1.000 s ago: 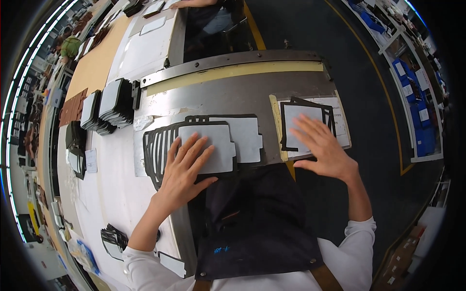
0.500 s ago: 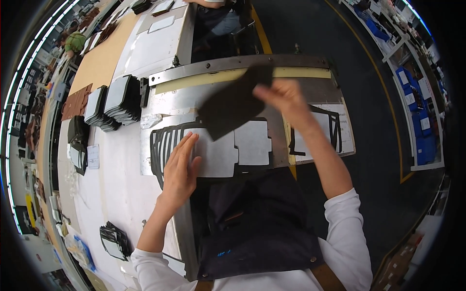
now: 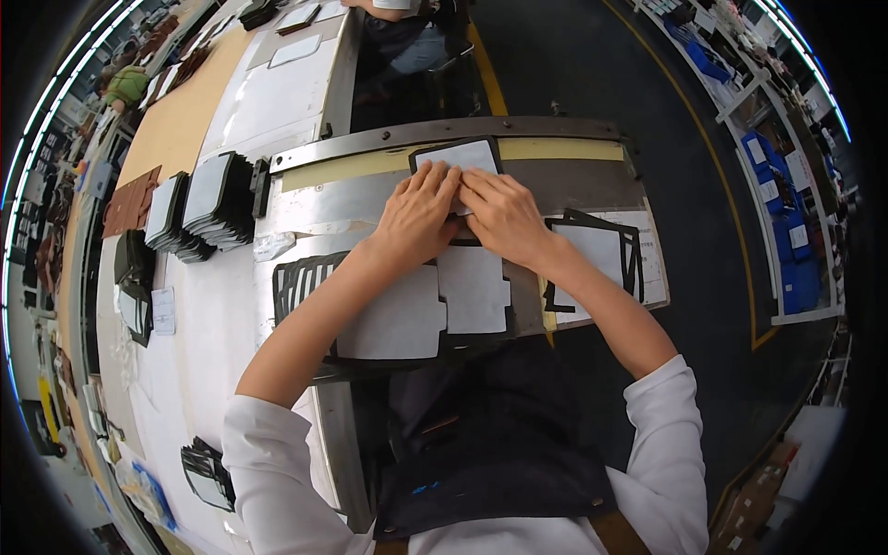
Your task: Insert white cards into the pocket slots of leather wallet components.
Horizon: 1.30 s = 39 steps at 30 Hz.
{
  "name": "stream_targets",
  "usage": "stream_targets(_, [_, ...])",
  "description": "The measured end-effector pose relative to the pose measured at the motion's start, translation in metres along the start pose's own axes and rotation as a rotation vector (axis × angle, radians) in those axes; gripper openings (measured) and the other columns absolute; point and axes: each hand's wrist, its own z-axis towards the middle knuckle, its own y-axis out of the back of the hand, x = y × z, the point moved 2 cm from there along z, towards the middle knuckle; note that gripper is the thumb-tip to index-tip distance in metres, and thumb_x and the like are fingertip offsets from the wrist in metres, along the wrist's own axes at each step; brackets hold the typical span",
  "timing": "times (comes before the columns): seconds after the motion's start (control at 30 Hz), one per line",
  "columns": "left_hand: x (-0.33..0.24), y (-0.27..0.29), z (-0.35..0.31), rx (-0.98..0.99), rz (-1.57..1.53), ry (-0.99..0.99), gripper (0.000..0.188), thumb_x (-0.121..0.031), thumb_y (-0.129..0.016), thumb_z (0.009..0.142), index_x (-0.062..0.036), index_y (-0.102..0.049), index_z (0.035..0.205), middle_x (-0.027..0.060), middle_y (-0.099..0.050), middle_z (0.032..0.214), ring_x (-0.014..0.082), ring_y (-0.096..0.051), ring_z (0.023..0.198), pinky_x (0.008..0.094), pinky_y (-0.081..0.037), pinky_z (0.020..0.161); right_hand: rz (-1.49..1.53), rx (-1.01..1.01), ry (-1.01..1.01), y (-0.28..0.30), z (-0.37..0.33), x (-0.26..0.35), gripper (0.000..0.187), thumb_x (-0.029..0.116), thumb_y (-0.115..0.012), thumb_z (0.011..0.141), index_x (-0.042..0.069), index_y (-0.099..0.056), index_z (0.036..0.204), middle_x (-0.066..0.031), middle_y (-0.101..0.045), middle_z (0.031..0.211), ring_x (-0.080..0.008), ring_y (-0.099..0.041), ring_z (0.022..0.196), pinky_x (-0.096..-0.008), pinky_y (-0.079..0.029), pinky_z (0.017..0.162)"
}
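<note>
A panel with a white face and black border (image 3: 472, 154) lies at the far middle of the metal plate, over the yellow strip. My left hand (image 3: 418, 211) and my right hand (image 3: 504, 211) meet on its near part, fingers stretched out flat against it and fingertips almost touching. They cover most of the panel's near half, and the thumbs are partly hidden. Nearer to me, under my left forearm, lie a larger white piece with black edging (image 3: 388, 314) and a smaller notched white piece (image 3: 474, 289). Black strips (image 3: 298, 282) fan out at their left.
The metal plate (image 3: 324, 205) has a raised bar (image 3: 388, 137) along its far edge. Stacks of black-edged panels (image 3: 217, 194) stand left, beside brown pieces (image 3: 132, 202). Right lies a white piece with black frames (image 3: 592, 254). A seated person (image 3: 407, 42) is beyond; blue bins (image 3: 795, 240) sit far right.
My right hand has brought the dark panel down onto the plate's far part, its white face now up. My left hand has moved right and forward to join it.
</note>
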Motion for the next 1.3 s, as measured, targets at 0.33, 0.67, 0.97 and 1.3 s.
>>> stream_targets(0.33, [0.017,-0.023,0.015,0.004,0.147,-0.052,0.064,0.007,-0.054,0.078,0.0018,-0.042,0.141,0.0222,-0.042,0.147,0.0413,-0.037,0.138,0.0466,-0.031,0.113,-0.107,0.099,-0.036,-0.012,-0.003,-0.035,0.061,0.0,-0.06,0.078,-0.005,-0.046,0.137,-0.0212,-0.041,0.147,-0.034,-0.037,0.139,-0.0453,-0.03,0.116])
stream_targets(0.67, [0.023,-0.028,0.024,0.016,0.186,-0.014,0.07,0.008,-0.056,0.074,0.0005,-0.042,0.141,0.0213,-0.041,0.148,0.041,-0.037,0.138,0.0465,-0.03,0.114,-0.139,-0.023,0.039,-0.012,0.009,-0.036,0.042,-0.005,-0.057,0.079,-0.01,-0.056,0.12,-0.0243,-0.056,0.13,-0.035,-0.052,0.126,-0.0428,-0.042,0.106])
stream_targets(0.97, [0.025,-0.033,0.026,-0.037,0.308,-0.011,0.07,0.007,-0.06,0.072,-0.0002,-0.044,0.14,0.0202,-0.042,0.148,0.0377,-0.04,0.137,0.0453,-0.031,0.113,-0.108,-0.067,0.015,-0.016,0.01,-0.041,0.041,-0.007,-0.058,0.076,-0.009,-0.059,0.117,-0.0246,-0.06,0.127,-0.0347,-0.057,0.122,-0.0423,-0.046,0.103])
stream_targets(1.3, [0.021,-0.018,0.026,-0.08,0.231,-0.089,0.065,-0.001,-0.07,0.064,0.0023,-0.052,0.126,0.0164,-0.051,0.126,0.0315,-0.049,0.122,0.0412,-0.041,0.1,-0.005,-0.062,-0.031,-0.011,0.009,-0.038,0.044,-0.008,-0.056,0.073,-0.011,-0.059,0.117,-0.0264,-0.059,0.127,-0.0373,-0.056,0.123,-0.0436,-0.045,0.104])
